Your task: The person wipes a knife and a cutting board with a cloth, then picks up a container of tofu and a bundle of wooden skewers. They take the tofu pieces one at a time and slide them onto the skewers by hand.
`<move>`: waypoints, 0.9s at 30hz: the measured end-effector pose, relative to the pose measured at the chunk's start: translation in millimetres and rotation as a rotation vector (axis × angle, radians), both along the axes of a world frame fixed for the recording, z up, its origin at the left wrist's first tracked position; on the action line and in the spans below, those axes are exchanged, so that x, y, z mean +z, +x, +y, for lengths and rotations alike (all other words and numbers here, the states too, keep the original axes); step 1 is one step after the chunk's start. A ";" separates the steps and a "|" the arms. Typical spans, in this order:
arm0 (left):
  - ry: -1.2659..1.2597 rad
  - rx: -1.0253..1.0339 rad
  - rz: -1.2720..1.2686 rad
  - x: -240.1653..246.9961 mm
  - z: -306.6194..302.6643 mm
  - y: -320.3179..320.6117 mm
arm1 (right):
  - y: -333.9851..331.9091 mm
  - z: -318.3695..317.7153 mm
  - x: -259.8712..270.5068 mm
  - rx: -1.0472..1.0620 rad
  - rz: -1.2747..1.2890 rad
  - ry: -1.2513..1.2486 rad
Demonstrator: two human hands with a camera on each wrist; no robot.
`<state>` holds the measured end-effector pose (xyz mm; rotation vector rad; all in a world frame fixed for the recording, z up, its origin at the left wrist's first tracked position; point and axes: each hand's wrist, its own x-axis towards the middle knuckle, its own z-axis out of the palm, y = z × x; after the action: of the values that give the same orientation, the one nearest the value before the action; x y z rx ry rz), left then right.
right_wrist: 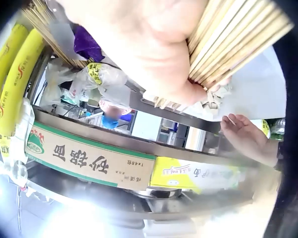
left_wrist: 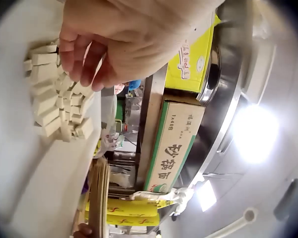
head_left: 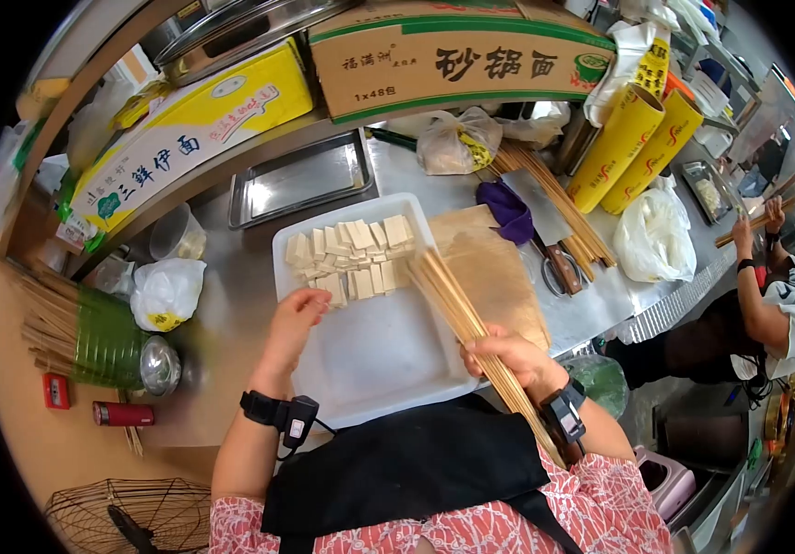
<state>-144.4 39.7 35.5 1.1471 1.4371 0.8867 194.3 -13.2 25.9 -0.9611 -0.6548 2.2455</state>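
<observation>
Sticks [head_left: 455,305] lie bundled in the right hand [head_left: 515,358], gripped partway along, apparently to hold them aligned. Cut white blocks [head_left: 360,242] sit just beyond the left hand [head_left: 296,321], whose fingers bend loosely with nothing visible in them; the tray [head_left: 370,355] between both hands seemingly puts the blocks within reach.

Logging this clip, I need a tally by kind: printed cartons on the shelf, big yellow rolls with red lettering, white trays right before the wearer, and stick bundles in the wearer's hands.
Printed cartons: 2 (yellow carton, brown carton)
Yellow rolls: 2
White tray: 1
Stick bundle in the right hand: 1
Total: 6
</observation>
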 end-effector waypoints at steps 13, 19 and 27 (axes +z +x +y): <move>0.249 -0.178 0.745 -44.2 37.4 38.7 | -14.8 -3.0 14.3 0.051 0.067 0.018; 0.381 -0.211 0.919 -68.0 47.6 56.4 | -12.9 -1.5 9.8 0.084 0.028 0.059; 0.385 -0.146 0.847 -66.7 46.2 57.7 | -11.9 -0.2 9.2 0.063 0.045 0.048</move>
<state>-86.7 85.9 -31.2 2.0503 1.8468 0.5978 182.4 -13.4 35.2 -0.8756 -0.7249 2.2890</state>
